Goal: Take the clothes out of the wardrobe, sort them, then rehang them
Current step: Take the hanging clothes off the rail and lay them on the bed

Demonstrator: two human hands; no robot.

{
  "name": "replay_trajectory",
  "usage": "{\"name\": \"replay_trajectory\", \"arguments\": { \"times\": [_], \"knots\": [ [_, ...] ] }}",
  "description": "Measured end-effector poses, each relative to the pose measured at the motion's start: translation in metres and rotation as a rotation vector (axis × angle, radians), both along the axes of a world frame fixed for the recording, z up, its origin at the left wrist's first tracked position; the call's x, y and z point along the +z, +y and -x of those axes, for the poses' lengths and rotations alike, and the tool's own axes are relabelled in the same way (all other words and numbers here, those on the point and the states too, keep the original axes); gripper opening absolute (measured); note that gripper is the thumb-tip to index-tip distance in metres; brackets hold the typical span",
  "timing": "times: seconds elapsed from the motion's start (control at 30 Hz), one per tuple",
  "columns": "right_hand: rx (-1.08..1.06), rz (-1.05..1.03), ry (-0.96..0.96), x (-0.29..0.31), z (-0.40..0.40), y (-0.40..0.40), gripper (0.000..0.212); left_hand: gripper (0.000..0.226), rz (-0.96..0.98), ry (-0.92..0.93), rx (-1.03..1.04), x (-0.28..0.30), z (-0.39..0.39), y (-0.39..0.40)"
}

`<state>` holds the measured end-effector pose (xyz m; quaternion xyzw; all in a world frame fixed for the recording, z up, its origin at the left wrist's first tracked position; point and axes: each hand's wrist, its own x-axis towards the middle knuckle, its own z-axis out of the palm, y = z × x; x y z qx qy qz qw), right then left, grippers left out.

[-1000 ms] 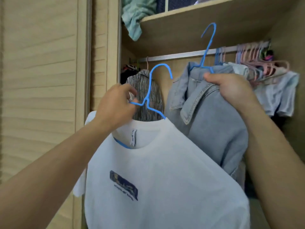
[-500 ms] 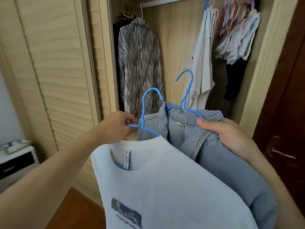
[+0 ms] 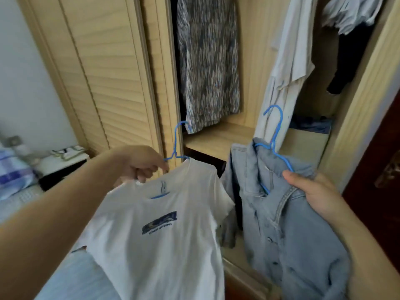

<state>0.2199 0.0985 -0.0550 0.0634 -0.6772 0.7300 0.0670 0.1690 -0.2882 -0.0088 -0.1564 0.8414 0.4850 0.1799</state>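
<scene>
Left hand (image 3: pixel 140 163): fingers curled round the shoulder of a blue hanger (image 3: pixel 177 146) carrying a white T-shirt (image 3: pixel 164 234) with a dark blue chest print; shirt hangs out in front of the wardrobe (image 3: pixel 218 137), over a bed (image 3: pixel 19 195)
Right hand (image 3: pixel 313 191): thumb and fingers grasp the collar of a denim jacket (image 3: pixel 281 234) on a second blue hanger (image 3: pixel 273 135); jacket held in front of the wardrobe's open right side
In the wardrobe: grey patterned dress (image 3: pixel 207 61) hanging at left; pale garment (image 3: pixel 285 61) at right; dark garment (image 3: pixel 346 61) beyond it; folded jeans (image 3: pixel 311 125) on a lower shelf
Slatted door (image 3: pixel 104 72) at left
White nightstand (image 3: pixel 65 161) beside the bed
</scene>
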Motion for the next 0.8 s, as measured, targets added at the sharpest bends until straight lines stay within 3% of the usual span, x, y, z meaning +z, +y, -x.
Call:
{"name": "replay_trajectory", "arguments": {
  "times": [0.13,0.27,0.43,0.53,0.67,0.8],
  "knots": [
    [-0.016,0.117,0.009,-0.018,-0.002,-0.038,0.031,0.020,-0.609,-0.004,0.071,-0.028,-0.044,0.063],
    [-0.002,-0.030,0.064,-0.034,-0.012,-0.066,0.015,0.016,-0.933,0.122,0.152,-0.042,-0.074,0.118],
    [-0.040,-0.177,0.054,-0.079,-0.022,-0.088,0.013,0.011,-0.871,0.188,0.242,-0.061,-0.060,0.185],
    [-0.089,-0.293,0.001,-0.108,-0.025,-0.080,0.013,0.026,-0.873,0.146,0.337,-0.090,-0.052,0.207],
    [-0.052,-0.159,-0.098,-0.135,-0.030,-0.082,0.009,0.040,-0.863,0.150,0.437,-0.125,-0.054,0.224],
    [-0.020,-0.166,-0.042,-0.144,-0.023,-0.096,0.008,0.022,-0.855,0.136,0.632,-0.157,-0.048,0.214]
  ]
}}
